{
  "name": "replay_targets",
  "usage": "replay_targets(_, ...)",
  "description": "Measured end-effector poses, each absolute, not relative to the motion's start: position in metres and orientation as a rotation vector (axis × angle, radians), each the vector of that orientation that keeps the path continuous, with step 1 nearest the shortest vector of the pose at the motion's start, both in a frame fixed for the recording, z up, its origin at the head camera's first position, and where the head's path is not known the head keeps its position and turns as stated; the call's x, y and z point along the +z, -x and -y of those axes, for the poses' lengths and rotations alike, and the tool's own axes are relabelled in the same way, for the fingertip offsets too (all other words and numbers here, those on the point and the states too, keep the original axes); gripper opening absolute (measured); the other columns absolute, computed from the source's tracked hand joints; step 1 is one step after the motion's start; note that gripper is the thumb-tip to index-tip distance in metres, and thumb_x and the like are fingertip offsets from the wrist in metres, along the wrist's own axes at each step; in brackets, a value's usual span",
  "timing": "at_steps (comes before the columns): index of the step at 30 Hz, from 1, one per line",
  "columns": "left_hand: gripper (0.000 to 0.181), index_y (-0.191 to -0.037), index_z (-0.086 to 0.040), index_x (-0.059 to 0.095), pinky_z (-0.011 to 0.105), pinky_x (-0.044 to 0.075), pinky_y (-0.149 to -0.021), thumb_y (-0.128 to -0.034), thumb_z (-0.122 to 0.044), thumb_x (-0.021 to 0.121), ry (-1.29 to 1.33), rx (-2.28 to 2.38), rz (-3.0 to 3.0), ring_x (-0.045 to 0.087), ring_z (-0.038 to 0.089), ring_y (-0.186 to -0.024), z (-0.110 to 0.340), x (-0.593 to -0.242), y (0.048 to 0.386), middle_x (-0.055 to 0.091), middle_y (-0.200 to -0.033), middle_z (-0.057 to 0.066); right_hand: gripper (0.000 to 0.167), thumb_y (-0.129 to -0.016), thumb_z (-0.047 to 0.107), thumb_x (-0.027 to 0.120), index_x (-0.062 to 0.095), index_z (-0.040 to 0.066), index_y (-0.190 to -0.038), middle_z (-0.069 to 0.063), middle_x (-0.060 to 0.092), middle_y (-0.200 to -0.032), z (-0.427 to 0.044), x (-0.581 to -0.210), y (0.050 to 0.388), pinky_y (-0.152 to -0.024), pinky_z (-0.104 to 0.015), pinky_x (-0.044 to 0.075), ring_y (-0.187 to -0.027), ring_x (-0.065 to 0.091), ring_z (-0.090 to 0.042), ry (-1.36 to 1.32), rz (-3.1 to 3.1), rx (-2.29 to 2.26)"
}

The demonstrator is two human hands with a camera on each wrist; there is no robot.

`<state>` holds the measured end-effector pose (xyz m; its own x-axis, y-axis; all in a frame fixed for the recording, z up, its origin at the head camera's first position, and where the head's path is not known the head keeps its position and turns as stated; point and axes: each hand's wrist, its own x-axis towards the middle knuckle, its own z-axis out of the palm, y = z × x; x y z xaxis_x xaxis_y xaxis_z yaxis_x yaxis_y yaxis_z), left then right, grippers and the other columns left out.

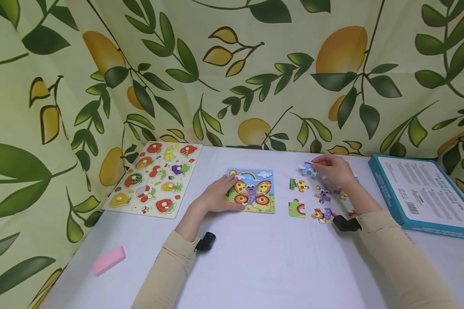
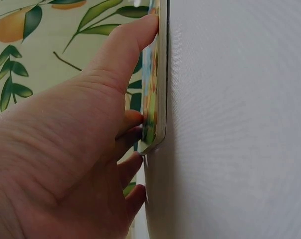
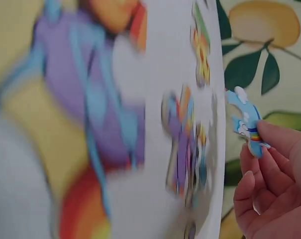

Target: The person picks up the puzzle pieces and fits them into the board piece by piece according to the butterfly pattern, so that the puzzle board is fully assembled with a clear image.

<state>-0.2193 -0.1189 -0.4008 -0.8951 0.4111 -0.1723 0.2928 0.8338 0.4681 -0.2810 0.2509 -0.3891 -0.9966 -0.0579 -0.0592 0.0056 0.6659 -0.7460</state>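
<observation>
A butterfly picture puzzle lies on the table in the head view. My left hand rests on its left side, with the thumb near the lower edge. In the left wrist view, the left hand touches the puzzle's picture side with its thumb and fingertips. Pinched between the thumb and fingers of my right hand is a blue puzzle piece with clouds and a bit of rainbow. Below that hand are loose pieces, among them a purple one, a green one and a yellow-winged one.
On the left lies a fruit peg board, and a pink block is nearer the front. A teal-edged box sits at the right. Patterned cloth hangs behind the white table.
</observation>
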Motion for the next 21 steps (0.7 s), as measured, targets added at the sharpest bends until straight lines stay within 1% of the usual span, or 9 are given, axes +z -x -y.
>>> replay_targets(5,0.095,-0.155,-0.013,0.028,0.046,0.014,-0.118,-0.0815,-0.056,0.071,-0.521,0.625,-2.743,0.008,0.025,-0.149,0.119,-0.402,0.221,0.019,-0.161,0.008,0.042,-0.098,0.033,0.059,0.06,0.003,-0.128,-0.02,0.059,-0.129,-0.219,-0.389,0.282,-0.088,-0.035,0.042,-0.115,0.052,-0.03,-0.01,-2.63,-1.425)
replay_targets(8,0.096,-0.155,-0.014,0.026,0.046,0.013,-0.118,-0.0816,-0.057,0.07,-0.513,0.62,-2.735,0.006,0.023,-0.149,0.119,-0.403,0.221,0.017,-0.162,0.006,0.041,-0.098,0.033,0.059,0.061,0.005,-0.128,-0.017,0.059,-0.13,-0.198,-0.391,0.283,-0.09,-0.034,0.043,-0.114,0.052,-0.028,-0.003,-2.556,-1.461)
replay_targets(10,0.096,-0.155,-0.015,0.027,0.047,0.013,-0.118,-0.0816,-0.056,0.071,-0.514,0.624,-2.735,0.006,0.023,-0.149,0.119,-0.403,0.221,0.017,-0.162,0.006,0.04,-0.098,0.033,0.06,0.062,0.005,-0.126,-0.015,0.06,-0.128,-0.183,-0.393,0.284,-0.087,-0.033,0.045,-0.108,0.053,-0.026,0.017,-2.526,-1.47)
replay_targets(13,0.095,-0.155,-0.015,0.027,0.046,0.012,-0.118,-0.0818,-0.056,0.07,-0.518,0.62,-2.737,0.006,0.023,-0.149,0.119,-0.404,0.221,0.017,-0.162,0.005,0.036,-0.096,0.031,0.063,0.064,0.007,-0.124,-0.012,0.063,-0.123,-0.163,-0.398,0.285,-0.08,-0.029,0.045,-0.099,0.052,-0.022,0.032,-2.488,-1.481)
replay_targets(16,0.095,-0.155,-0.014,0.027,0.047,0.013,-0.118,-0.0817,-0.056,0.07,-0.524,0.625,-2.737,0.006,0.024,-0.149,0.119,-0.405,0.222,0.017,-0.162,0.006,0.035,-0.094,0.029,0.066,0.066,0.008,-0.122,-0.012,0.064,-0.118,-0.143,-0.4,0.284,-0.075,-0.027,0.045,-0.094,0.052,-0.022,0.045,-2.469,-1.492)
replay_targets(21,0.096,-0.155,-0.014,0.026,0.047,0.013,-0.118,-0.0818,-0.056,0.07,-0.529,0.631,-2.73,0.006,0.024,-0.149,0.119,-0.405,0.222,0.018,-0.162,0.007,0.031,-0.093,0.028,0.068,0.07,0.008,-0.118,-0.011,0.065,-0.118,-0.12,-0.401,0.283,-0.081,-0.029,0.046,-0.1,0.054,-0.023,0.08,-2.479,-1.483)
